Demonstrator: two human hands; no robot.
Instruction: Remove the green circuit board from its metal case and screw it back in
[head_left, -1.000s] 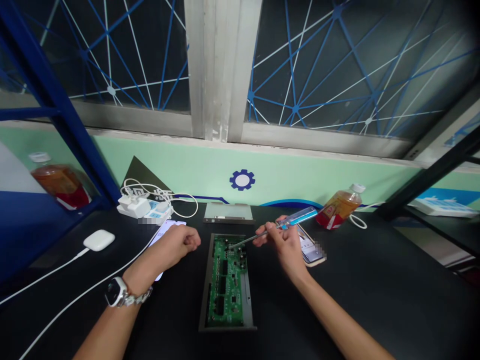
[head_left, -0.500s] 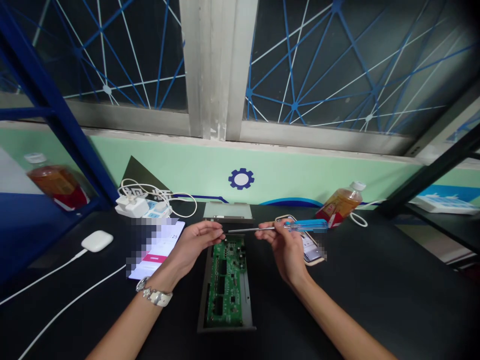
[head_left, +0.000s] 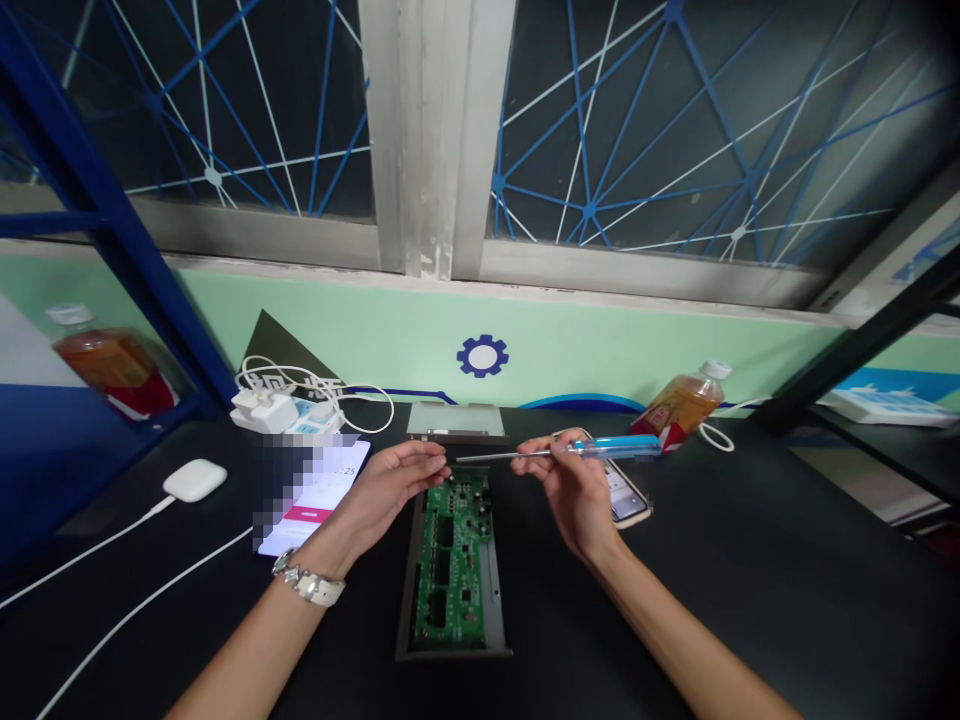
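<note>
In my right hand (head_left: pixel 574 490) is a screwdriver (head_left: pixel 611 448) with a clear blue handle, held level so its thin metal shaft points left. The tip ends close to the fingers of my left hand (head_left: pixel 397 483). Those left fingers are pinched together above the far end of a green circuit board (head_left: pixel 450 570); whatever they hold is too small to make out. The board lies in a long grey metal housing (head_left: pixel 491 590) on the black table, between my forearms. Behind it rests a flat metal plate (head_left: pixel 456 420).
A lit phone (head_left: pixel 315 500) lies left, another phone (head_left: pixel 628 498) under my right hand. A white earbud case (head_left: pixel 195 481) on a cable, a power strip with chargers (head_left: pixel 285 412) and a drink bottle (head_left: pixel 682 405) stand around. Blue shelf posts (head_left: pixel 142 240) flank the left side.
Almost nothing differs. The screwdriver and my right hand have shifted very slightly, with the handle a touch higher and further right. My left hand keeps its place.
</note>
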